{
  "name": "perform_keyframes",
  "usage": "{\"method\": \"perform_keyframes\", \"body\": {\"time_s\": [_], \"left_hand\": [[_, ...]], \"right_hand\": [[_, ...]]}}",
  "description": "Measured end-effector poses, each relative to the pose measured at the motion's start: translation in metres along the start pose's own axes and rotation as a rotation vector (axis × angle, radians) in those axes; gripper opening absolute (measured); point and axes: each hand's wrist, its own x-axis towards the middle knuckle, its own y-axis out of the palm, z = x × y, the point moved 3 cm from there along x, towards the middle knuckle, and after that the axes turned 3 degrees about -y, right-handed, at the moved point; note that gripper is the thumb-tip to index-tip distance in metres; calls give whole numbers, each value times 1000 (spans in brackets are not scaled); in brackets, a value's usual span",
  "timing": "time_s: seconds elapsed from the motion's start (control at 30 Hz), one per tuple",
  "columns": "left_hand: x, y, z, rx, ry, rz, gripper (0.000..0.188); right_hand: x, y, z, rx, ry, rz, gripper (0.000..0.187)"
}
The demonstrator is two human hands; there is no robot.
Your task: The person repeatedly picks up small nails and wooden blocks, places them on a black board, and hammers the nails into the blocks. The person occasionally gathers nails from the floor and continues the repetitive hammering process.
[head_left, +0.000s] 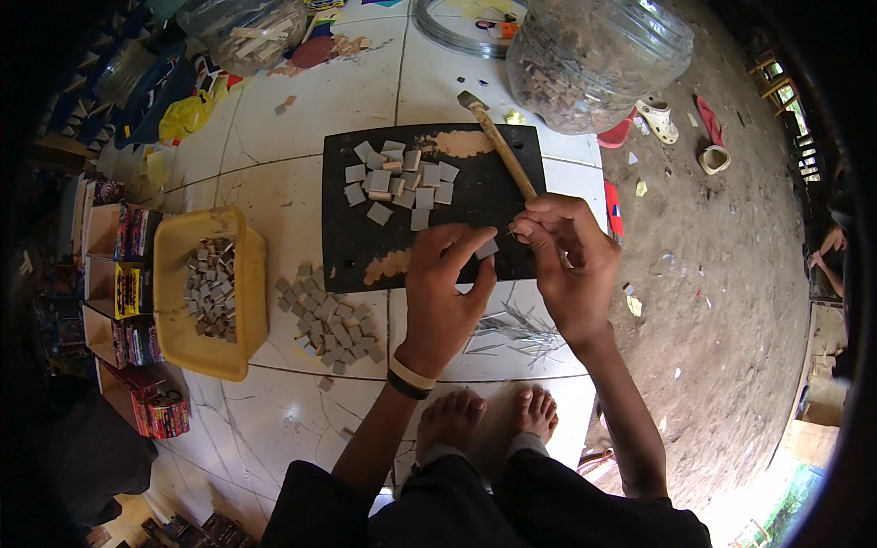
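My left hand (448, 288) pinches a small grey-faced square wooden block (487, 248) between thumb and fingers over the black board (438, 242). Close beside it, my right hand (575, 260) has thumb and fingertips pressed together. Something tiny and thin shows at those fingertips, too small to name. A hammer (498, 142) with a wooden handle lies across the board, the handle's end reaching up to my right hand. More grey-faced blocks (402, 178) sit in a loose cluster on the board's far left. Below my hands, thin metal wire pieces (516, 336) are heaped on the tiles.
Left of the board is a heap of grey blocks (329, 320), then a yellow basin (251, 292) partly filled with blocks. Large clear plastic containers (598, 64) and a wire coil (457, 32) stand at the far side. Bare feet (452, 416) rest near the tiled edge; dirt floor (722, 274) lies right.
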Motion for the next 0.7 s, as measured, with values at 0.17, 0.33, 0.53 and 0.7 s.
{"method": "perform_keyframes", "body": {"time_s": [0.17, 0.33, 0.53, 0.7], "left_hand": [[7, -3, -2, 93, -15, 77, 28], [25, 1, -1, 140, -20, 139, 23], [37, 6, -9, 256, -21, 195, 16], [39, 5, -11, 246, -22, 216, 16]], "right_hand": [[-4, 3, -2, 60, 52, 73, 25], [-3, 11, -9, 90, 33, 97, 25], [-4, 12, -9, 79, 11, 96, 23], [-4, 13, -8, 56, -4, 88, 23]]}}
